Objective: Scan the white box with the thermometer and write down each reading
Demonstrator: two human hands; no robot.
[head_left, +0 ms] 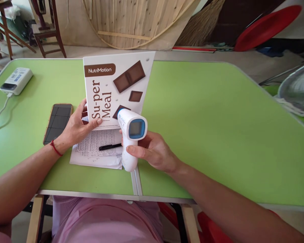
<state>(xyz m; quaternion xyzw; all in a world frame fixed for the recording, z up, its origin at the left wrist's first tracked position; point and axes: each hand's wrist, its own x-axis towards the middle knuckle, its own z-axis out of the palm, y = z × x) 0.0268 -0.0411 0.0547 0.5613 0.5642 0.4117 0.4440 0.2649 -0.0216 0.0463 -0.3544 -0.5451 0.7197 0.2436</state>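
The left hand (76, 125) is clamped on the edge of a white NutriMotion box (116, 89), thumb across the lower front and the other fingers mostly hidden behind, a pinch that probably keeps the box raised and its printed face turned toward the wearer. Its lower edge is above the written papers (93, 153); whether it rests on them or hangs just clear, I cannot tell. The right hand (157, 152) is closed around the handle of a white handheld thermometer (132, 140), just in front of the box's lower right part, thumb on the near side (the index finger is largely out of sight, so I cannot tell if it presses a trigger). Held this way, the blue-rimmed screen faces the wearer, which likely makes it easy to read, while the nose points toward the box. A black pen (108, 147) lies on the papers, partly behind the handle. The phone (57, 123) lies beside the left hand, and the white power bank (17, 81) sits farther left on the green table (205, 128), its plugged-in cable (1, 114) trailing off the left edge of view.
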